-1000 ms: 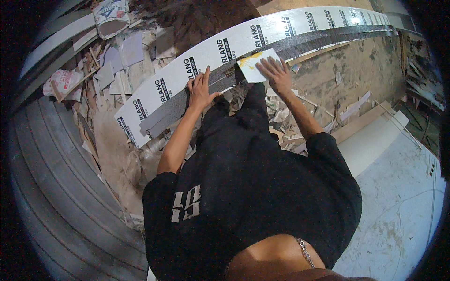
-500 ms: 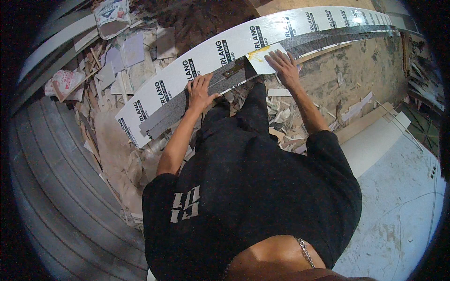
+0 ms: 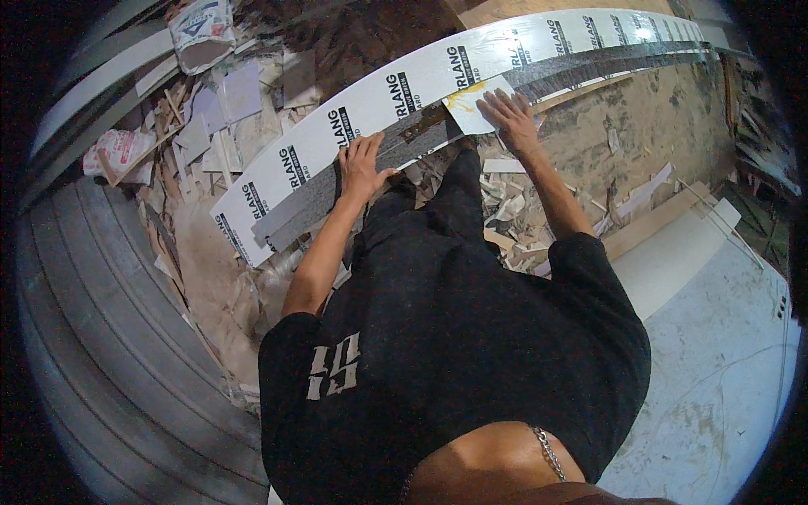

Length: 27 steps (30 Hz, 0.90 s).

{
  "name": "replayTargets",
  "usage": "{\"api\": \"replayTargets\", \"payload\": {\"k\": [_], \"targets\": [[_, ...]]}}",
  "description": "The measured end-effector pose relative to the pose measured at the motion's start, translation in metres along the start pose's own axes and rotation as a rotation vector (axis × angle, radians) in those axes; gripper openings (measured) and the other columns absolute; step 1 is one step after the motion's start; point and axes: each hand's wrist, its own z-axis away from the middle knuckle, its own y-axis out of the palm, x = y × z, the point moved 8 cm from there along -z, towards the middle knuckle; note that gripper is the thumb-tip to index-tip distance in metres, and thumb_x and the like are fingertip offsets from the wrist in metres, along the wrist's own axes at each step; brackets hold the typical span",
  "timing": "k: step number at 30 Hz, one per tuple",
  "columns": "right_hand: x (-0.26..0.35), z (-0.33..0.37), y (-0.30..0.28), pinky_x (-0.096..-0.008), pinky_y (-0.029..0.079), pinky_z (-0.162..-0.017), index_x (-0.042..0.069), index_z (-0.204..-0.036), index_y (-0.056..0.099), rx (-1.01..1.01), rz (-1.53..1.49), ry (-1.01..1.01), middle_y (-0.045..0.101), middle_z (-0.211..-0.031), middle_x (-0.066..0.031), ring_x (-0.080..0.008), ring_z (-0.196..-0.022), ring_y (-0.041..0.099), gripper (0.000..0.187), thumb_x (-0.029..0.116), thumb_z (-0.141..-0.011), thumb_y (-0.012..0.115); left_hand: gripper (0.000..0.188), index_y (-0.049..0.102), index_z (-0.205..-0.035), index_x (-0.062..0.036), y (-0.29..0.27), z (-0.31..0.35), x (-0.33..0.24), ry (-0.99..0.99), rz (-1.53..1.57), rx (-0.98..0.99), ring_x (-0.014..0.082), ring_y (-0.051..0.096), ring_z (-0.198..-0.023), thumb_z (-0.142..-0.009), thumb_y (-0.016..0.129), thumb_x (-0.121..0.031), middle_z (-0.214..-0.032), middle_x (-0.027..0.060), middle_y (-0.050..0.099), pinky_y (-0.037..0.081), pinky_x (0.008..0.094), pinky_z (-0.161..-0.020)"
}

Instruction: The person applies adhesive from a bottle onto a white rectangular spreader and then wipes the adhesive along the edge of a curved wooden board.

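A long white board [image 3: 316, 133] with dark printing runs across in front of me, curved by the lens. Along its near side lies a dark grey strip [image 3: 290, 206], with a brown patch near the middle. My left hand [image 3: 364, 167] rests on this strip, fingers stretched forward and thumb by the near edge. A small white sheet [image 3: 473, 116] with a yellow smear lies across the strip. Over its right edge my right hand [image 3: 509, 116] is laid with fingers spread. What is under the right palm is hidden.
Broken board pieces and scraps [image 3: 505, 206] litter the floor by my legs. Two printed sacks, one white [image 3: 202, 38] and one with red print [image 3: 122, 156], sit at the far left. Ridged grey panels [image 3: 109, 337] fill the left; a pale blue sheet [image 3: 707, 370] lies right.
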Motion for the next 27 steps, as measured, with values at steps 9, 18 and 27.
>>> {"api": "replayTargets", "payload": {"k": [9, 18, 27], "targets": [[-0.015, -0.002, -0.001, -0.0504, 0.025, -0.119, 0.030, -0.148, 0.045, -0.044, -0.039, 0.022, 0.045, -0.154, 0.0028, -0.0212, -0.144, 0.038, 0.070, 0.014, -0.082, 0.064, 0.092, 0.046, -0.147, -0.0147, 0.000, -0.001, 0.000, -0.005, 0.020, -0.003, 0.0285, 0.041, -0.134, -0.069, 0.084, -0.041, -0.141, 0.0060, 0.052, 0.027, 0.0491, -0.111], [-0.020, -0.005, -0.008, -0.0514, 0.026, -0.118, 0.026, -0.144, 0.051, -0.035, -0.062, 0.083, 0.049, -0.151, 0.0012, -0.0235, -0.142, 0.041, 0.064, 0.020, -0.082, 0.067, 0.091, 0.045, -0.148, -0.0136, -0.002, 0.001, -0.001, 0.000, 0.043, -0.018, 0.0273, 0.040, -0.134, -0.071, 0.083, -0.043, -0.140, 0.0062, 0.052, 0.025, 0.0514, -0.111], [0.047, 0.050, -0.008, -0.0524, 0.030, -0.115, 0.029, -0.146, 0.048, 0.090, 0.000, 0.025, 0.049, -0.150, -0.0002, -0.0237, -0.139, 0.044, 0.059, 0.016, -0.089, 0.055, 0.087, 0.047, -0.147, -0.0138, 0.001, 0.000, 0.000, 0.005, 0.011, 0.019, 0.0275, 0.039, -0.135, -0.073, 0.081, -0.045, -0.142, 0.0055, 0.050, 0.023, 0.0508, -0.113]]}}
